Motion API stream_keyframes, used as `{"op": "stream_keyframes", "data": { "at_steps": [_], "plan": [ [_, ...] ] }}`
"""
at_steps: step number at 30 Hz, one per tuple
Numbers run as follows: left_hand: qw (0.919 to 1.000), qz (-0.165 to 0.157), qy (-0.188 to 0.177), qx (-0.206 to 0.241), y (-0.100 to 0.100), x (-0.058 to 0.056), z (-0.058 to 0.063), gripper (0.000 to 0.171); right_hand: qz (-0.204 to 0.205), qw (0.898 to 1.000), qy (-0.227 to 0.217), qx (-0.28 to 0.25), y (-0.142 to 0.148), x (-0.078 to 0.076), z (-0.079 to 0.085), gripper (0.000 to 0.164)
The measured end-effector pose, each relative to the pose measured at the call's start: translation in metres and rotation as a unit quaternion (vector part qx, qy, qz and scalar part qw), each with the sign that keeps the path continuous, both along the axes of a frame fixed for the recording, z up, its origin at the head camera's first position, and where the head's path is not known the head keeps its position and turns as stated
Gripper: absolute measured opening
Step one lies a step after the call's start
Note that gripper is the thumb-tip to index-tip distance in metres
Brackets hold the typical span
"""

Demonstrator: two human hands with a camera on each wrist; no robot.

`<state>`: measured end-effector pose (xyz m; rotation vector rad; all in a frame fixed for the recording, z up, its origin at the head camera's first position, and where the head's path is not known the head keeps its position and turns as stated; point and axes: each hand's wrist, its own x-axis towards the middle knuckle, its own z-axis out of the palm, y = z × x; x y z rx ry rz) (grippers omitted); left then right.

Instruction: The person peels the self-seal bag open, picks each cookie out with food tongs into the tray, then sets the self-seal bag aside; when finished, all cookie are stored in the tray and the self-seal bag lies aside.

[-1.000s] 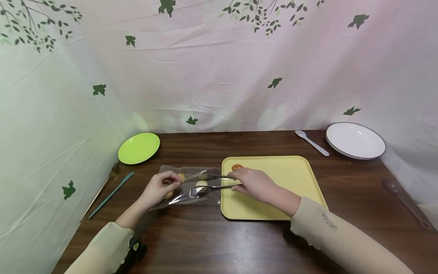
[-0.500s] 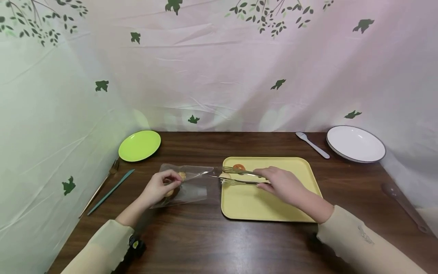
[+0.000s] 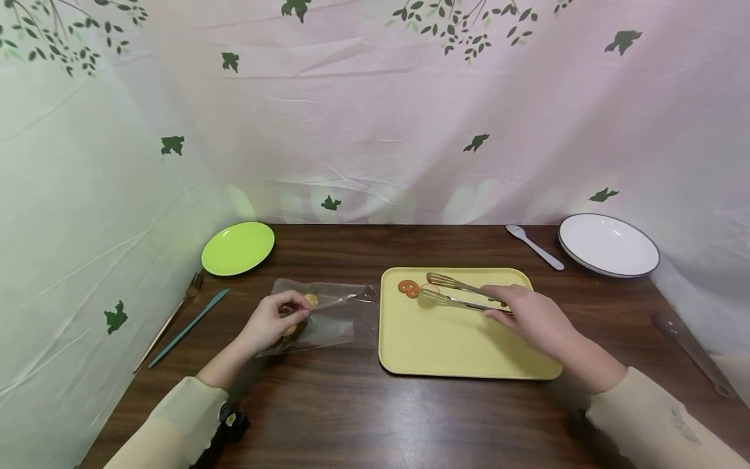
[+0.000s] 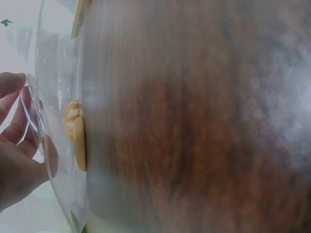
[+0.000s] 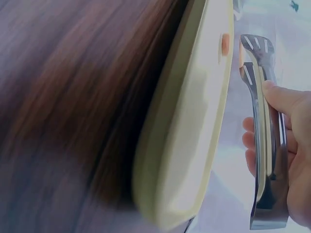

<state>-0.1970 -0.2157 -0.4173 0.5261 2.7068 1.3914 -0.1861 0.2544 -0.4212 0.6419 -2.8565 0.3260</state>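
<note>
My left hand (image 3: 275, 324) pinches the edge of a clear plastic bag (image 3: 336, 326) that lies on the table. Inside the bag are a few pale biscuits (image 4: 78, 141), partly hidden by the fingers in the head view. My right hand (image 3: 530, 319) grips metal serving tongs (image 3: 465, 303) above the yellow tray (image 3: 469, 352). Between the slotted tong tips sits a round, pale-centred biscuit (image 3: 430, 287) with an orange-brown edge. Beside it, on the tray's far left corner, are brown pretzel-shaped biscuits (image 3: 407, 287).
A lime green plate (image 3: 238, 249) stands at the back left, with a copper-coloured fork (image 3: 176, 312) and a teal knife (image 3: 189, 327) nearby. At the back right are a white dish (image 3: 609, 244) and a pale spoon (image 3: 534, 246). A brown spoon (image 3: 691, 352) lies far right.
The tongs in my right hand have come out of the bag and moved right over the tray, carrying the biscuit. My left hand stays on the bag.
</note>
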Motion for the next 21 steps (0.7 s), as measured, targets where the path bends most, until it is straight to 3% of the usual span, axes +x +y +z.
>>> {"op": "stream_keyframes", "data": {
  "at_steps": [7, 14, 21],
  "plan": [
    [1.0, 0.001, 0.008, -0.003, 0.001, 0.001, -0.001, 0.009, -0.037, 0.999, -0.011, 0.006, 0.021, -0.003, -0.005, 0.047],
    [0.9997, -0.002, 0.023, 0.0, -0.013, -0.016, -0.033, 0.007, -0.048, 0.999, -0.021, 0.013, 0.03, -0.007, -0.013, 0.046],
    [0.9998, 0.008, 0.014, -0.012, -0.013, -0.014, -0.03, 0.009, -0.048, 0.998, -0.026, 0.014, 0.034, -0.011, -0.016, 0.048]
  ]
}}
